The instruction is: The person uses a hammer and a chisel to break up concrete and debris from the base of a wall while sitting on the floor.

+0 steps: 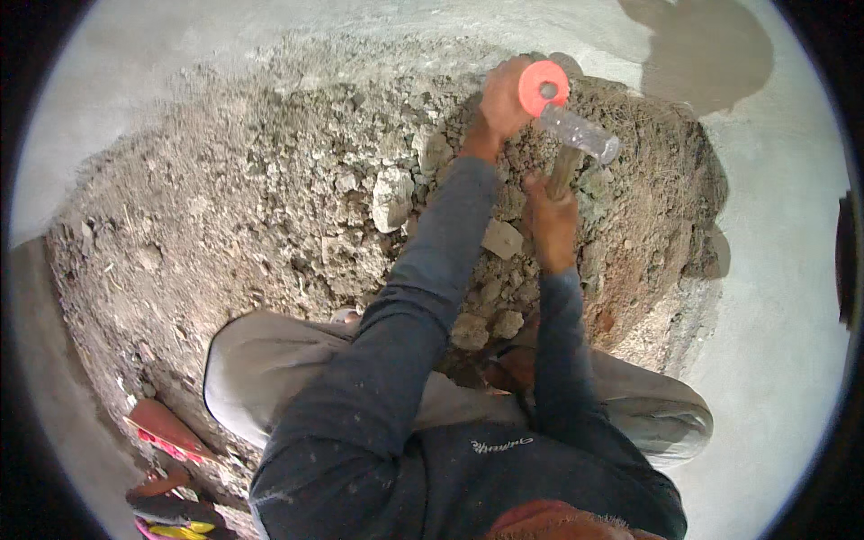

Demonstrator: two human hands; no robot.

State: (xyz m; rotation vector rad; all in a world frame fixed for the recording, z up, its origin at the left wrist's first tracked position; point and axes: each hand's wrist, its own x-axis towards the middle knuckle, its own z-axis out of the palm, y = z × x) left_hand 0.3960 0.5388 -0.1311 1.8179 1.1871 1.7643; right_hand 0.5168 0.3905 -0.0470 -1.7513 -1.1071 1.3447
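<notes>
My left hand [503,101] is closed around something under an orange-red ring-shaped guard [530,86], probably a chisel. A grey round end shows in the ring's centre; the shaft and tip are hidden. My right hand [555,226] grips the wooden handle [563,169] of a club hammer. Its worn metal head [582,133] overlaps the guard's lower edge from above in the picture; whether they touch, I cannot tell. Below both hands lies broken, crumbly rubble [304,202]. A pale stone chunk [393,199] sits left of my left forearm, and a flat-faced stone [503,239] lies between the forearms.
A smooth plastered surface [776,283] borders the rubble on the right and along the top. Smaller lumps [470,331] lie before my bent legs. At lower left are a reddish flat object [165,428] and a dark item with yellow and pink parts [179,516].
</notes>
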